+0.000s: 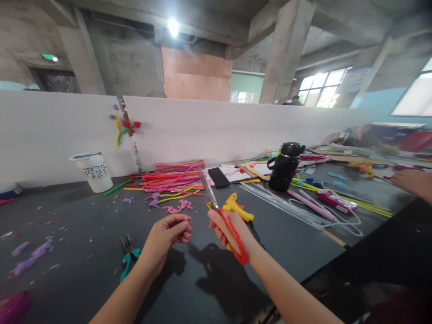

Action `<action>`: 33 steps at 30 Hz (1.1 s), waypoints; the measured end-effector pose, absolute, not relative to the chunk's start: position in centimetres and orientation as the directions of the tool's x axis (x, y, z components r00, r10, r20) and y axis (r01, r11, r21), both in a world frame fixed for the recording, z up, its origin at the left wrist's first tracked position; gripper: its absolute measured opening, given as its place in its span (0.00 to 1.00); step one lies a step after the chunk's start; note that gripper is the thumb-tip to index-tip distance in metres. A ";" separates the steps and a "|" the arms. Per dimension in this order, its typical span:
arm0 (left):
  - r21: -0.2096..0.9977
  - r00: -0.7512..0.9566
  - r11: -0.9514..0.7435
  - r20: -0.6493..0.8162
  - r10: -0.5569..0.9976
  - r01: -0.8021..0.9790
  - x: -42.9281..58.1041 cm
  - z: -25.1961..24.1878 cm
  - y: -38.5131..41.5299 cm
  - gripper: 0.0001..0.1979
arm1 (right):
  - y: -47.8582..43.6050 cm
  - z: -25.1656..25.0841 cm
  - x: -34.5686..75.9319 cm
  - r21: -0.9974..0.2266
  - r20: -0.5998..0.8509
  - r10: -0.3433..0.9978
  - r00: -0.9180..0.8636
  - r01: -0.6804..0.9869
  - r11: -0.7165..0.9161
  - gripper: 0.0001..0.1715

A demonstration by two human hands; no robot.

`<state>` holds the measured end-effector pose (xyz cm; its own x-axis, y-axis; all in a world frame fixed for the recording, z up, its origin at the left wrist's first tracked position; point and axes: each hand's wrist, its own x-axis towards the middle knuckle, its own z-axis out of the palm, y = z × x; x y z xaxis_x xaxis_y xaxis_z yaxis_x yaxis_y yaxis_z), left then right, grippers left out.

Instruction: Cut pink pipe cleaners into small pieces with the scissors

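My right hand (229,229) is closed round a pair of scissors (232,236) with red handles, its blades pointing up and away from me. To its left, my left hand (167,238) is held above the table with thumb and fingers pinched together. A bit of pink shows at those fingertips, too small to make out. Beyond the left hand lie short cut pink pieces (178,206) of fuzzy stem. A yellow glue gun (238,207) rests just behind my right hand, partly covered by it. Teal-handled pliers (127,261) lie beside my left forearm.
Bundled pink and red pipe cleaners (168,180) lie by the white partition (202,130), near a black phone (218,177). A white cup (92,172) stands left, a black flask (286,166) right. Purple scraps (33,258) lie left. Another person's hand (410,180) reaches in at right.
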<state>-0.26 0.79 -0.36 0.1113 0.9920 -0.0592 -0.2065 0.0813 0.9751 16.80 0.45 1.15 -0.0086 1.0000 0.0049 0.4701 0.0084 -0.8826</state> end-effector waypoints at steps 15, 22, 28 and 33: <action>0.865 0.030 0.077 -0.072 0.997 -0.495 -0.3 1.0 0.0 0.06 | 0.6 0.1 15.8 -0.619 0.175 0.960 -0.219 0.734 0.281 0.13; 0.884 0.014 0.064 -0.064 0.998 -0.463 -0.4 0.8 0.1 0.06 | 0.4 0.4 16.0 -0.462 0.273 0.932 -0.238 0.817 0.344 0.14; 0.856 -0.029 0.012 -0.032 0.999 -0.517 -0.8 1.1 0.2 0.06 | -0.2 -0.4 16.2 -0.339 0.218 0.933 -0.285 0.875 0.346 0.17; 0.856 -0.019 0.005 -0.017 1.000 -0.517 -0.5 1.3 -0.2 0.04 | -0.6 -1.7 16.7 -0.254 0.246 0.914 -0.322 0.889 0.382 0.21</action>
<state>-0.53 -0.18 1.29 -0.0186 0.9997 -0.0166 -0.5170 0.0046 0.8559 16.68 -0.62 -1.68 -0.3220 0.9141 0.2462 0.8886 0.3816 -0.2544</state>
